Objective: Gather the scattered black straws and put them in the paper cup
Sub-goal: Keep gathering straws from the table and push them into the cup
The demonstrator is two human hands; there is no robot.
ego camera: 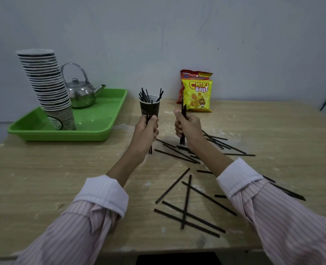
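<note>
A dark paper cup (150,109) stands toward the back of the wooden table (43,178) with several black straws (145,95) sticking out of its top. My left hand (146,131) is closed just in front of the cup's base, and a few straws (150,150) poke out below the fist. Whether it also touches the cup I cannot tell. To its right, my right hand (188,127) grips an upright bundle of straws (183,113). Several loose straws (186,202) lie scattered on the table beneath and in front of my right arm.
A green tray (93,132) at the back left holds a tall leaning stack of paper cups (47,87) and a metal kettle (82,93). Two snack bags (196,94) lean on the wall behind the cup. The table's front edge (158,250) is near me.
</note>
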